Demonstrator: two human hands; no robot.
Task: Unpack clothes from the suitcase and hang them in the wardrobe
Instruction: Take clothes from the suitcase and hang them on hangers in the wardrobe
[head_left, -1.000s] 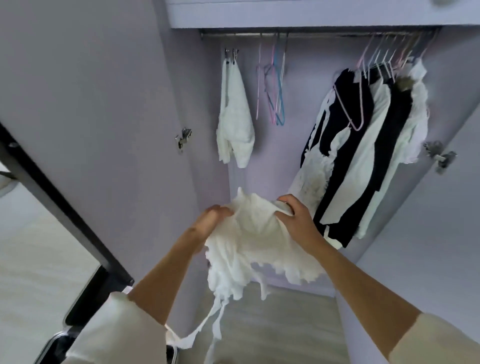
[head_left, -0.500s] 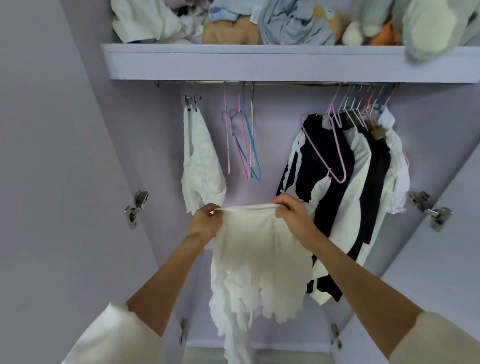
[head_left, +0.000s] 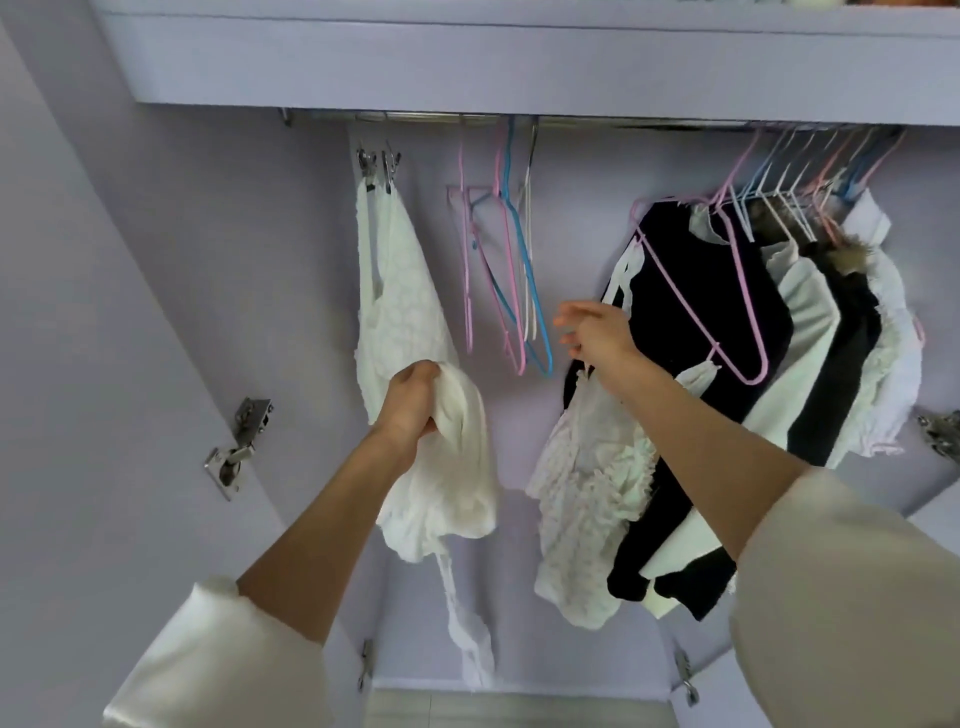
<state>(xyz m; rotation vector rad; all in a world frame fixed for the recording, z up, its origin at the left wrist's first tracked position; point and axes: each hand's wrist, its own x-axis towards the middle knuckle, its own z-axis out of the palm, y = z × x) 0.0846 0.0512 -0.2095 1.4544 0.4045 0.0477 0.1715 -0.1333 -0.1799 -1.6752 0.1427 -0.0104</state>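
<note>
My left hand (head_left: 410, 402) grips a bunched white garment (head_left: 457, 483) that hangs down in front of the open lilac wardrobe, a thin strap trailing below it. My right hand (head_left: 592, 330) is raised with its fingers spread and holds nothing, just right of several empty pink and blue wire hangers (head_left: 511, 280) on the rail (head_left: 415, 115). A white lacy garment (head_left: 397, 291) hangs from metal clips at the left of the rail. Black and white clothes (head_left: 727, 364) hang on hangers at the right, a frilly white piece (head_left: 592, 509) lowest among them.
A lilac shelf (head_left: 519, 57) runs above the rail. Metal door hinges sit at the left (head_left: 239, 447) and right (head_left: 940, 431) sides of the wardrobe. An empty pink hanger (head_left: 737, 332) lies against the black garment.
My right hand let go of the white garment and rose toward the empty hangers. The garment now hangs bunched from my left hand alone. The view tilted slightly.
</note>
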